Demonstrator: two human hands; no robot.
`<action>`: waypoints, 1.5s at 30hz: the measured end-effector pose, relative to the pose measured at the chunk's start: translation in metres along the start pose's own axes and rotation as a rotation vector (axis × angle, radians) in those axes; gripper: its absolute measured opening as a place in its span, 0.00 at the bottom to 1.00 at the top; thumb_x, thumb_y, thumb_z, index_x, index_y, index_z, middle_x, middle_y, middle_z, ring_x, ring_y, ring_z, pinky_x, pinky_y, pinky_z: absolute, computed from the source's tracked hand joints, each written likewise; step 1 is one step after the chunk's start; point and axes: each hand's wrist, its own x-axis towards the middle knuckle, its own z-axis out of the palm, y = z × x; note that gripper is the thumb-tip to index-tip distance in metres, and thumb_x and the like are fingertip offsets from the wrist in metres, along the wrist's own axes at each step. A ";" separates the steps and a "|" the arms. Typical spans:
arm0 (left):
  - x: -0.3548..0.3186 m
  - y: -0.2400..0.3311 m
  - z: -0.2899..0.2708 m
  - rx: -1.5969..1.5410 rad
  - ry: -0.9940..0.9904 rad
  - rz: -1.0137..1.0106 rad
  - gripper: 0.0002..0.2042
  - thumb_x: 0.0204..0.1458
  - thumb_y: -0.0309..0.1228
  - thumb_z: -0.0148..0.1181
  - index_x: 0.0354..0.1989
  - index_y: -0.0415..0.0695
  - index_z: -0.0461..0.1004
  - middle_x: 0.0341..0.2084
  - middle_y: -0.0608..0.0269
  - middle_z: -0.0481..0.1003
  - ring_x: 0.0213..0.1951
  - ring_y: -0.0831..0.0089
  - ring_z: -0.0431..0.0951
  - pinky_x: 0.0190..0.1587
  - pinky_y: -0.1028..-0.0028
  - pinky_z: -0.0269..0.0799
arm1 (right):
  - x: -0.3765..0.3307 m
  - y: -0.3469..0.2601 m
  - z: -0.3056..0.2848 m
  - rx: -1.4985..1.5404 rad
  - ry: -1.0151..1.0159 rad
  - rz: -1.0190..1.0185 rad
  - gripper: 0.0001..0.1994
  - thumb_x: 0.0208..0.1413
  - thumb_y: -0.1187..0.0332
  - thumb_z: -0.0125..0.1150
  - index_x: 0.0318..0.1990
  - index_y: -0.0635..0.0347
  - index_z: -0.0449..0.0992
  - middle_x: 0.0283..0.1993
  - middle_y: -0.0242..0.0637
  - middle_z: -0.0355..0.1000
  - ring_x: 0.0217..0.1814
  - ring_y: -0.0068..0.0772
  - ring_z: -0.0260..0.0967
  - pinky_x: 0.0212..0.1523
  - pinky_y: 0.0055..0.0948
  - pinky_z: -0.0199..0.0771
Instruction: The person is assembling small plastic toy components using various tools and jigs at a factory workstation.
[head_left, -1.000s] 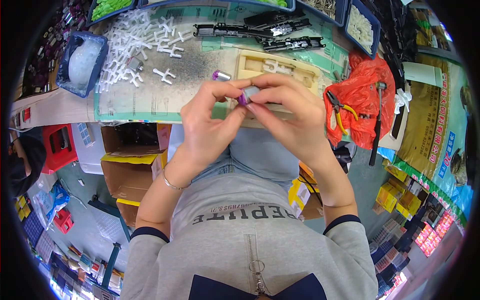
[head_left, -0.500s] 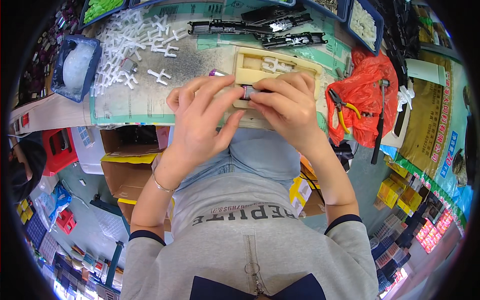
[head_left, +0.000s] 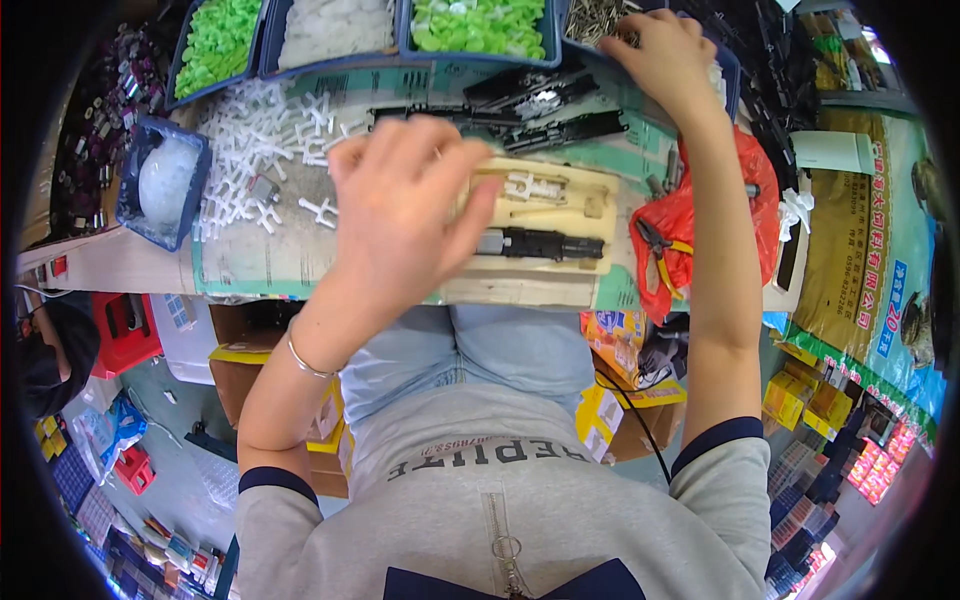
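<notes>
The worktop (head_left: 300,262) runs across in front of the person, edged at the back by 4 blue bins: 2 of green parts (head_left: 215,40) (head_left: 478,24), 1 of white (head_left: 330,28), 1 of metal pins (head_left: 598,16). The hands are well apart. The left hand (head_left: 405,205) lies spread, fingers loose, over the left end of the tan jig (head_left: 555,222); whether it pins anything under the palm I cannot tell. The right hand (head_left: 672,55) is stretched up to the pin bin, fingertips at its rim, and I cannot tell if it has hold of a pin.

In the jig's lower slot sits a black body (head_left: 540,243), and a white piece (head_left: 532,186) sits in the upper slot. So, by my reading, 1 assembly is seated and waits on a small part; more black bodies (head_left: 545,110) lie unbuilt behind it.

White crosses (head_left: 265,150) litter the left, beside a tub (head_left: 165,180) holding a clear bag. A red bag (head_left: 700,225) with pliers (head_left: 655,245) lies right of the jig, under the reaching forearm.
</notes>
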 end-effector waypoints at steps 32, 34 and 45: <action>0.054 -0.006 0.010 -0.589 0.032 0.137 0.08 0.31 0.17 0.62 0.22 0.41 0.73 0.21 0.62 0.73 0.25 0.66 0.73 0.28 0.73 0.70 | -0.074 -0.034 -0.019 1.913 -0.426 0.185 0.06 0.49 0.77 0.59 0.35 0.63 0.70 0.33 0.38 0.74 0.34 0.28 0.75 0.35 0.28 0.79; 0.045 -0.002 0.004 -0.613 -0.015 0.176 0.09 0.30 0.17 0.62 0.23 0.41 0.72 0.22 0.61 0.73 0.25 0.66 0.72 0.28 0.73 0.69 | -0.080 -0.038 -0.028 1.887 -0.580 0.162 0.08 0.49 0.76 0.60 0.35 0.59 0.66 0.33 0.36 0.73 0.34 0.23 0.73 0.33 0.25 0.78; 0.019 0.016 -0.021 -0.630 -0.092 0.364 0.12 0.27 0.16 0.60 0.25 0.39 0.73 0.24 0.60 0.73 0.24 0.64 0.71 0.27 0.72 0.68 | -0.090 -0.045 -0.051 1.709 -0.967 -0.058 0.10 0.46 0.77 0.62 0.32 0.60 0.65 0.29 0.32 0.73 0.30 0.17 0.72 0.31 0.17 0.73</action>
